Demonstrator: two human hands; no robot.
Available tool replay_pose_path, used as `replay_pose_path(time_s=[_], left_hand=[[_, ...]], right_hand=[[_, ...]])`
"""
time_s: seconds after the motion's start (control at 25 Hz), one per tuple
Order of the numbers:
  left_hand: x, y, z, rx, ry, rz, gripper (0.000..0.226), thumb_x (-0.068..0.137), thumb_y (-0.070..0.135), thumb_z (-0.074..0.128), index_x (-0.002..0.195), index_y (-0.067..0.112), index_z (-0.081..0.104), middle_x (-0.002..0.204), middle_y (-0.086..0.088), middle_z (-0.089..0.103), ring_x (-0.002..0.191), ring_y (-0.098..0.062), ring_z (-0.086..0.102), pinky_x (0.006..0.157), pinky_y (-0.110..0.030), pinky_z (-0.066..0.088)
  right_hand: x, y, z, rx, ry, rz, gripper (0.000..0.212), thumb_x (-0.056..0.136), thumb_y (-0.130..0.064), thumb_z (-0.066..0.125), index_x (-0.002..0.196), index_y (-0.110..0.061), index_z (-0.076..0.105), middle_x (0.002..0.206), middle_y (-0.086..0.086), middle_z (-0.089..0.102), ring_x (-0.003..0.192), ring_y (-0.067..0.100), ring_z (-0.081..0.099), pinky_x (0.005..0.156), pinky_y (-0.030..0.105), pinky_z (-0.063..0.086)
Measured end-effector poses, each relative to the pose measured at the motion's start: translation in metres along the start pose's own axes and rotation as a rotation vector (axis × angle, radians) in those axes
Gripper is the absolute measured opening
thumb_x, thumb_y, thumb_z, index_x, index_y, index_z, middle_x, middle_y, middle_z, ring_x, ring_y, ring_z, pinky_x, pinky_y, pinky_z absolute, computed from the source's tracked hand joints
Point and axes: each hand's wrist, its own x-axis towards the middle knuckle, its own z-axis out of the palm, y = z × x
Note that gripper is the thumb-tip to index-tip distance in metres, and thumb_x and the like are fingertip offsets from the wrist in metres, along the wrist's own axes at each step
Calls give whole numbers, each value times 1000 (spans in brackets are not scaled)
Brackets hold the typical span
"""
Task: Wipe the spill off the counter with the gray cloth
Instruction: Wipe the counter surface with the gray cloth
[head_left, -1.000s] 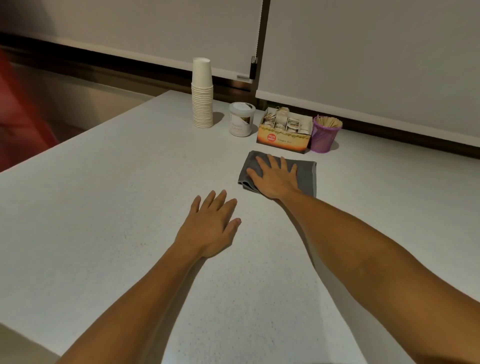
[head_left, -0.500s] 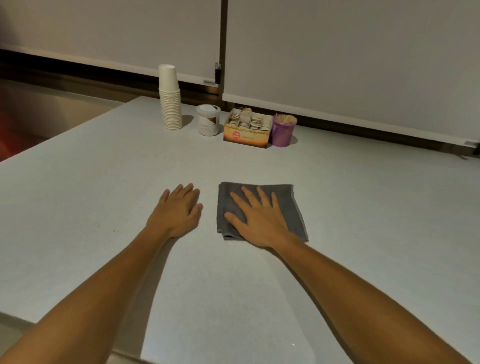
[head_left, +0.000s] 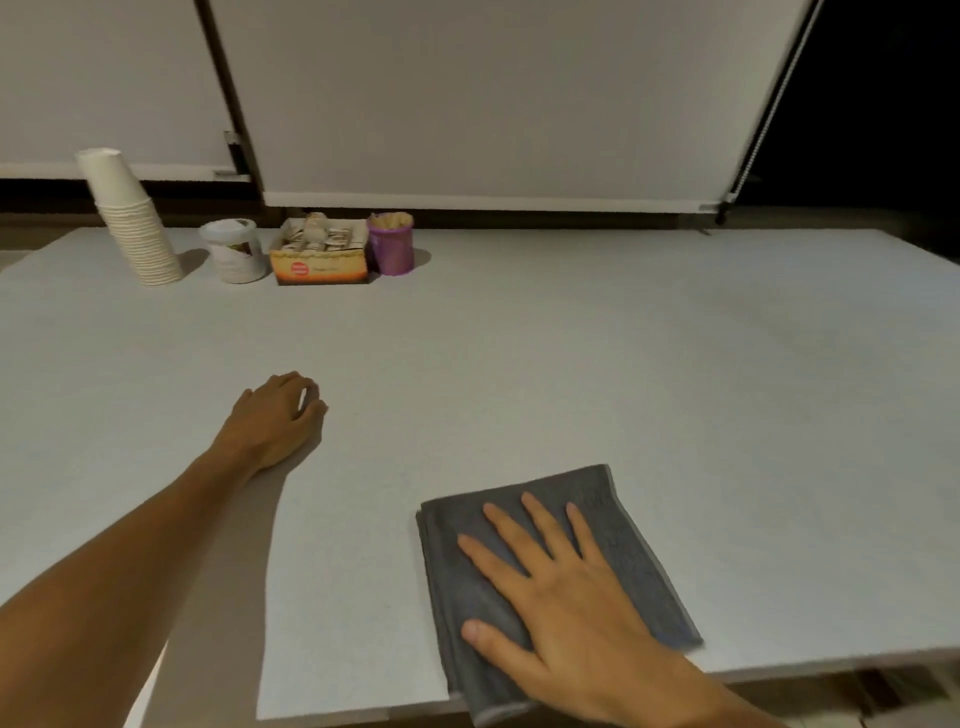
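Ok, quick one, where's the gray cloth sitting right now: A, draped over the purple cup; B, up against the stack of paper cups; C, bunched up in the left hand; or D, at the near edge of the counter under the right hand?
D: the gray cloth lies flat at the counter's near edge, with the right hand spread on top.

No legible text. The orange box (head_left: 319, 267), far beyond the left grip (head_left: 278, 418), bears a red round logo; its lettering is blurred.

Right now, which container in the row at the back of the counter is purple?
The purple cup holding wooden sticks, at the right end of the row. The paper cup stack and lidded tub are white; the sachet box is orange.
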Motion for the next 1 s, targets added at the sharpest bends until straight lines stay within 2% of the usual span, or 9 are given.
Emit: replay_pose_path(time_s=[0.28,0.44,0.64,1.0], left_hand=[[41,73,28,-5,-76,143,61,96,50,36,138,8,47,149,-13,45,138,-33,39,115,-51,25],[65,87,48,18,-59,123,64,94,56,35,142,14,43,154,-11,38,143,-34,31,117,-60,17],[72,85,61,104,-52,105,63,97,55,25,150,21,26,163,-8,19,150,-31,13,119,-59,6],[77,85,64,179,-51,87,70,92,61,10,154,28,11,166,-3,4,152,-29,1,121,-57,2]], right_hand=[[7,31,-9,6,-17,63,74,93,-80,23,158,-48,7,169,-12,-3,155,21,-12,120,58,-9],[45,64,-12,-38,18,131,76,93,-80,20,159,-44,10,169,-7,5,155,24,-2,121,61,-2],[124,121,-14,-64,31,237,82,88,-84,9,159,-43,12,169,-6,9,155,25,2,120,63,2],[308,195,-24,-66,18,270,80,90,-82,15,159,-40,15,169,-1,12,154,31,7,118,66,3]])
